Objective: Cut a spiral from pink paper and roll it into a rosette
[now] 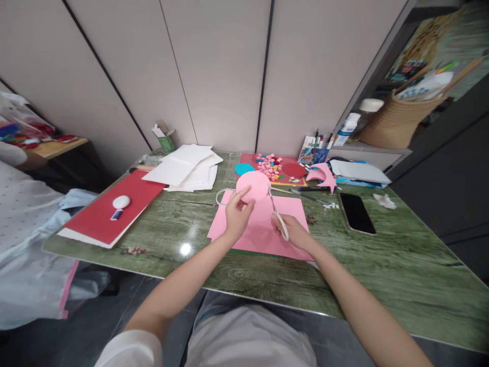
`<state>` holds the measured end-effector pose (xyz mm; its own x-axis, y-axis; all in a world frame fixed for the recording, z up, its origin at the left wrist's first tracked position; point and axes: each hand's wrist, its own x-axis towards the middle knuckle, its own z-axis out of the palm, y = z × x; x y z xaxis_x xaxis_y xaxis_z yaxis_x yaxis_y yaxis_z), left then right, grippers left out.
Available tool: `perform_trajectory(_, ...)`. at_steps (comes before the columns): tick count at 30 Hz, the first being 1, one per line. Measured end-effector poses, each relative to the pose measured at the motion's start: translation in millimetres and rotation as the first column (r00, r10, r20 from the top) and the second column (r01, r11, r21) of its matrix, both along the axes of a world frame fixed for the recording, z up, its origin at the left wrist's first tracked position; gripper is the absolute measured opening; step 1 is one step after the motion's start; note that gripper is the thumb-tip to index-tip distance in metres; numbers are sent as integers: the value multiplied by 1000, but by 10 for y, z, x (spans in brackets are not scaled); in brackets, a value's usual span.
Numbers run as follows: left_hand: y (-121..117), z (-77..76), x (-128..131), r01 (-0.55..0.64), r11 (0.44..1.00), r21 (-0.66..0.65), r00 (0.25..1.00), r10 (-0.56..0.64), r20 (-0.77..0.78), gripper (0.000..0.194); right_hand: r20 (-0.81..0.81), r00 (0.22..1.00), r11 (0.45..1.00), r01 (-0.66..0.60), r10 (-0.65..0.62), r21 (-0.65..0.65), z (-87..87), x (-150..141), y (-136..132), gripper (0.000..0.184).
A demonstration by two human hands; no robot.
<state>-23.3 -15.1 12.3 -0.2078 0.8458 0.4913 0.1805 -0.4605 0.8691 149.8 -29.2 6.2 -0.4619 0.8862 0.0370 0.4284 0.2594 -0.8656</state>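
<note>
My left hand (237, 214) pinches a round pink paper piece (254, 184) and holds it up above the table. My right hand (292, 232) grips white-handled scissors (277, 211), whose blades point up and meet the right edge of the pink round piece. Both hands hover over a pink sheet (263, 227) lying flat on the green table (382, 255). A loop of tape or ring (221, 196) lies just left of the pink sheet.
A red board (95, 216) with a white oval object (121, 202) lies at left. White sheets (187, 168) are stacked behind it. A red sheet with coloured pom-poms (269, 165), pink cutouts (323, 176), pens and a black phone (356, 212) lie at right.
</note>
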Motion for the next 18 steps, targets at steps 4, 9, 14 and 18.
perform_trajectory(4,0,-13,8,-7,1000,5,1000,7,-2,35,-10,1000,1000,10,-10,-9,-19,4,4,32)
perform_trajectory(9,-27,5,3,2,1000,16,997,-1,-79,35,-33,998,999,47,-48,-28,-47,10,19,35)
perform_trajectory(14,-33,13,1,6,1000,22,996,-4,-89,35,-28,998,998,56,-56,-13,-49,12,20,36)
perform_trajectory(18,-33,13,-8,2,1000,18,995,0,-97,36,-16,998,998,61,-62,-15,-42,3,15,38)
